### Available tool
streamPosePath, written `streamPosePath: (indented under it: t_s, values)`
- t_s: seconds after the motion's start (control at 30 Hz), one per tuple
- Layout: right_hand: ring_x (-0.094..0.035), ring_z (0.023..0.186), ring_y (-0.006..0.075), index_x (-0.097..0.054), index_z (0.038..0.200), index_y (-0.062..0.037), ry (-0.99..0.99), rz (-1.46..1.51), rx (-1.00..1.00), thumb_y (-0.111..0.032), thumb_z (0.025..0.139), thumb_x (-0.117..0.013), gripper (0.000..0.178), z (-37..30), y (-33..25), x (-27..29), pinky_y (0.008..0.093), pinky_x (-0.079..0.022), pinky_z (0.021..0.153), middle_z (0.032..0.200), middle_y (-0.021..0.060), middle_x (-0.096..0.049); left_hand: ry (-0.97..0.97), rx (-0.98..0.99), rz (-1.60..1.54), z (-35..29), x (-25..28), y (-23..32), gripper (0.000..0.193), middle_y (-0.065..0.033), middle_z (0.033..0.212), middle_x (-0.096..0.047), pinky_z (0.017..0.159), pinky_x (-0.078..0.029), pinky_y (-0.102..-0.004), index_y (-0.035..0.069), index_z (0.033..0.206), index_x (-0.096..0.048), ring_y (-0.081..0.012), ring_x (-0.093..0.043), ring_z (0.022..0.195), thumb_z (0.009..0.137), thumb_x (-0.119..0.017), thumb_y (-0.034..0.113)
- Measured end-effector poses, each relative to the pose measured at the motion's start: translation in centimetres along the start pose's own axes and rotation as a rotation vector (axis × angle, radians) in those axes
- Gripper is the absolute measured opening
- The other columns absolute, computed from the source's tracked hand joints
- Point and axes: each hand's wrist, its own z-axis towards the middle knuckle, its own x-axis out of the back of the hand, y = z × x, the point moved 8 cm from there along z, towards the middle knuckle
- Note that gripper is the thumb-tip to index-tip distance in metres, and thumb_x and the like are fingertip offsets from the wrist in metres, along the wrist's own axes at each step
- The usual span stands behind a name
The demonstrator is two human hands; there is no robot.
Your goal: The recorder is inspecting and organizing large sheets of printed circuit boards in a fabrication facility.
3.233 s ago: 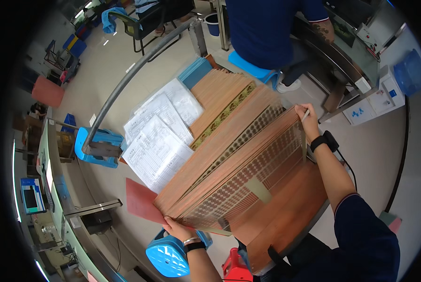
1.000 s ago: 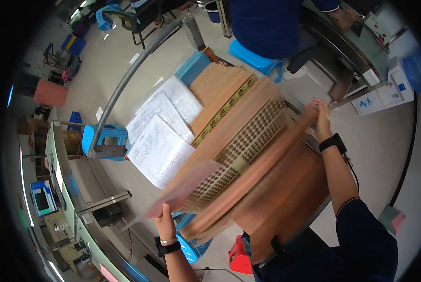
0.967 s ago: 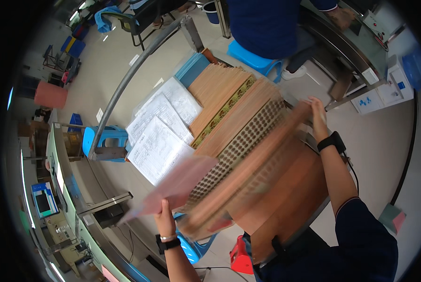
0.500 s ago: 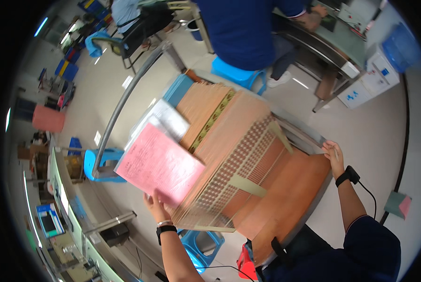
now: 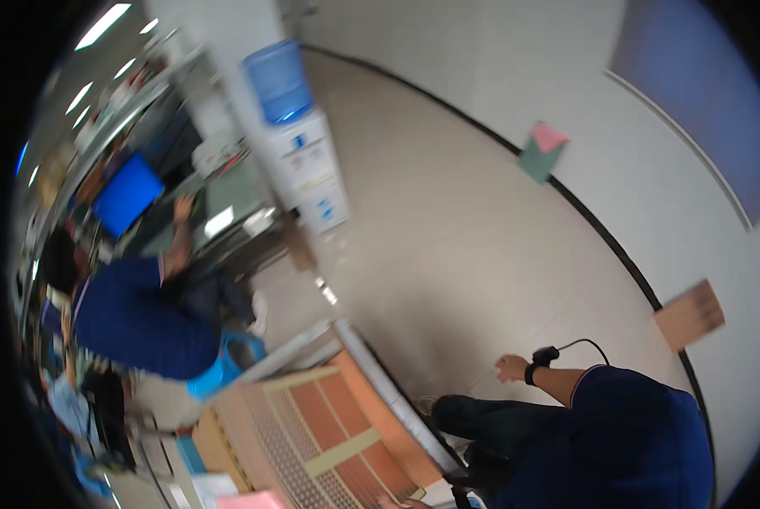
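At the lower edge, a cart (image 5: 308, 333) carries a stack of thin orange-brown panels (image 5: 308, 411) with pale strips and a fine grid pattern. Only part of my left hand (image 5: 399, 501) shows, beside the stack's near corner; its grip is cut off by the picture's edge. My right hand (image 5: 510, 368) is away from the cart, over the floor near my leg, somewhat blurred. Its fingers are loosely bent and slightly apart, and nothing shows in them. A pink sheet (image 5: 251, 500) and a white paper (image 5: 213, 488) lie beside the panels.
On a blue stool (image 5: 218, 373) left of the cart, a person (image 5: 142, 318) sits at a desk with a screen (image 5: 129, 195). A water dispenser (image 5: 308, 161) stands beyond. Along the right wall are a green-and-pink piece (image 5: 543, 154) and a brown board (image 5: 690, 316).
The view has swung to the right, so the cart now sits at the lower edge. My right hand has left the cart's corner; my left hand is no longer beside the pink sheet.
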Motion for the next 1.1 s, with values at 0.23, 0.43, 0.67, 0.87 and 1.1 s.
streamPosePath:
  t_s: [0.23, 0.43, 0.67, 0.87, 1.1]
  values:
    - [-0.064, 0.082, 0.0255, -0.048, 0.119, -0.009, -0.099, 0.137, 0.275, -0.019, 0.088, -0.047, 0.033, -7.1, 21.1, 5.6, 0.0397, -0.052, 0.068, 0.096, 0.0182, -0.064, -0.895, -0.055, -0.573, -6.9, -14.7, 11.1, 0.023, -0.0168, 0.102, -0.061, 0.083, -0.045, -0.0348, -0.001, 0.105, -0.058, -0.0296, -0.057, 0.095, 0.09, -0.043, 0.008]
    - [-0.059, 0.094, 0.025, -0.059, 0.109, -0.0111, -0.116, 1.092, -0.565, -0.024, 0.086, -0.05, 0.028, -9.0, 23.2, 9.3, 0.0433, -0.047, 0.083, 0.101, 0.0104, -0.063, -1.387, 0.127, -0.275, -5.7, -25.0, 18.1, 0.024, -0.0129, 0.093, -0.064, 0.07, -0.047, -0.0358, 0.003, 0.104, -0.059, -0.0295, -0.059, 0.08, 0.088, -0.049, 0.019]
    - [-0.047, 0.115, 0.04, -0.034, 0.132, -0.0103, 0.114, 1.043, -0.304, -0.023, 0.093, -0.029, 0.042, -7.1, 30.8, 28.2, 0.0463, -0.041, 0.091, 0.126, 0.0255, -0.046, -1.669, -1.291, 0.971, -8.2, -44.1, 21.3, 0.038, -0.0111, 0.128, -0.046, 0.105, -0.024, -0.0422, 0.015, 0.121, -0.049, -0.0229, -0.037, 0.122, 0.091, -0.033, 0.03]
    - [-0.06, 0.094, 0.0203, -0.052, 0.117, -0.0194, 0.649, 1.471, -0.081, -0.017, 0.083, -0.055, 0.035, -5.0, 44.8, 39.9, 0.0396, -0.049, 0.076, 0.102, 0.0092, -0.065, -1.838, -0.533, 0.595, -11.1, -58.5, 39.1, 0.038, -0.0102, 0.127, -0.047, 0.104, -0.027, -0.0418, 0.014, 0.122, -0.05, -0.0244, -0.038, 0.122, 0.088, -0.039, 0.026]
    - [-0.065, 0.081, 0.0293, -0.044, 0.122, -0.0122, 0.71, 1.604, -0.328, -0.016, 0.089, -0.047, 0.034, -1.6, 45.9, 44.0, 0.0414, -0.052, 0.059, 0.097, 0.0191, -0.064, -1.787, 0.487, 0.228, -5.4, -70.3, 47.4, 0.039, -0.0092, 0.127, -0.048, 0.102, -0.031, -0.0414, 0.012, 0.122, -0.051, -0.0263, -0.039, 0.123, 0.084, -0.046, 0.021]
